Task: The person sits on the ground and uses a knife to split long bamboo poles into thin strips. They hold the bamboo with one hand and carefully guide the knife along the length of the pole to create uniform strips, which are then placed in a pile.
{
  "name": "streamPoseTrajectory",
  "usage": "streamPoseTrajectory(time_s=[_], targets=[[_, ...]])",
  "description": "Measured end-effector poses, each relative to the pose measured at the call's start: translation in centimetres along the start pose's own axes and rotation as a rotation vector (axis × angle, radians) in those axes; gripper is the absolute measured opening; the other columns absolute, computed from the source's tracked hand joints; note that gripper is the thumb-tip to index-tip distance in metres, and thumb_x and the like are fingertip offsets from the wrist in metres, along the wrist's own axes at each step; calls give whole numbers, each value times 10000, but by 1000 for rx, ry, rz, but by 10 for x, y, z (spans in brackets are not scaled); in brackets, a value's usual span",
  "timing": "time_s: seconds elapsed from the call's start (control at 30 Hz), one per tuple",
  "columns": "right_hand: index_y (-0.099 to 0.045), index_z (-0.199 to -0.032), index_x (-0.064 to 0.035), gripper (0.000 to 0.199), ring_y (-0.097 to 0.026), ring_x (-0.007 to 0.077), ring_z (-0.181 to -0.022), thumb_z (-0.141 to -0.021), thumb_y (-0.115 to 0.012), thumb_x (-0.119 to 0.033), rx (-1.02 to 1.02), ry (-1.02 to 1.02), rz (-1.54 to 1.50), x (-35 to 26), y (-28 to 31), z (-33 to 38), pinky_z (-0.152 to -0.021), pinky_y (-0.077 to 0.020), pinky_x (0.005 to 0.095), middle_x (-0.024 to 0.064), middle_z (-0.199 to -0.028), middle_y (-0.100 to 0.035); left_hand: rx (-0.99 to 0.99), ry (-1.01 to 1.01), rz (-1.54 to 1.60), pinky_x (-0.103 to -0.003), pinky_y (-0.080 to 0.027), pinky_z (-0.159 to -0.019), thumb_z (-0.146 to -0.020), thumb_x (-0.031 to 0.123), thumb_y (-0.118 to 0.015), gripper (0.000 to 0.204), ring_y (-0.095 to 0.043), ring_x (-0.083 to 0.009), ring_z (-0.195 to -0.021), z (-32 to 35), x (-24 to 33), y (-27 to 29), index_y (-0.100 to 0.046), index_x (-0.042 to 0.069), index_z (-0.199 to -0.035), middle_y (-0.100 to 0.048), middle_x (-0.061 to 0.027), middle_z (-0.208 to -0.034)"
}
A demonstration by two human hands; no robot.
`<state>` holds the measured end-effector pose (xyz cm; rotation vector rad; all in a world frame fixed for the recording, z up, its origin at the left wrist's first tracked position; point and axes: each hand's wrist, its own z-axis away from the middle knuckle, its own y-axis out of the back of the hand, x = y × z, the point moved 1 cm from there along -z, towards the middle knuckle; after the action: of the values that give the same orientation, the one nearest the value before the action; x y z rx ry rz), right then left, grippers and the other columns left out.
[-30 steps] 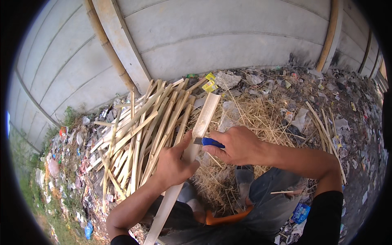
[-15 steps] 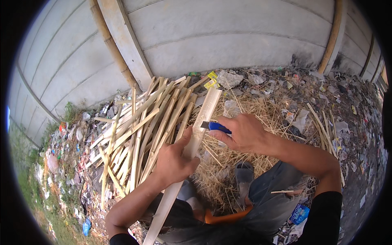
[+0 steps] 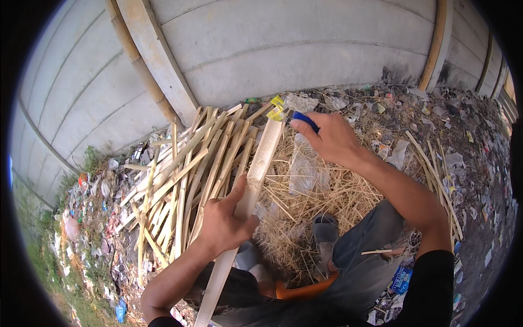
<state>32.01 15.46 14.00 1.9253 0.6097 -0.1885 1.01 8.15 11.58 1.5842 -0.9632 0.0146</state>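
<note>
The pale strip (image 3: 265,152) seems light and stiff, best held mid-length, where the left hand (image 3: 224,222) wraps its fingers; farther right, the right hand (image 3: 333,139) grips a blue tool (image 3: 306,121).

Short black sleeves (image 3: 433,280), bare fingers (image 3: 237,192), faded dark grey trousers (image 3: 366,242), grey rounded-toe footwear (image 3: 325,231)

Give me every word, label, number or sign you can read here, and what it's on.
Pale strip in the left hand: no lettering visible.
Blue handle in the right hand: none visible.
Blue packet, lower right: printing shows, but I don't copy printed words.
Yellow wrapper beyond the strip: any markings too small to read.
</note>
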Motion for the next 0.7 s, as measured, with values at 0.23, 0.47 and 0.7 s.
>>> streamPoseTrajectory(time_s=[0.23,0.47,0.7], targets=[[-691,-844,-18,600,-626,353,-548,-1029,-540,-569,20,63,-120,-33,11,27,-546,-482,474,168,-589,-608,-24,38,26,-300,-502,-568,-680,145,-750,852,-620,-191,-498,-8,2,3,-497,-124,-1448,-579,-138,-558],[-710,-888,-32,612,-685,399,-615,-1017,-520,-598,-170,31,-65,-29,-7,19,-596,-534,510,178,-604,-647,36,-18,-93,-354,-559,-619,-686,124,-751,827,-692,-278,-550,-9,7,1,-512,-108,-1442,-639,-190,-612],[-702,-878,-24,578,-673,407,-589,-1010,-563,-569,-182,137,-53,-48,-24,44,-571,-521,504,200,-612,-642,20,-6,-174,-418,-581,-632,-687,145,-757,826,-707,-366,-585,-8,4,-1,-518,-89,-1442,-663,-208,-631]])
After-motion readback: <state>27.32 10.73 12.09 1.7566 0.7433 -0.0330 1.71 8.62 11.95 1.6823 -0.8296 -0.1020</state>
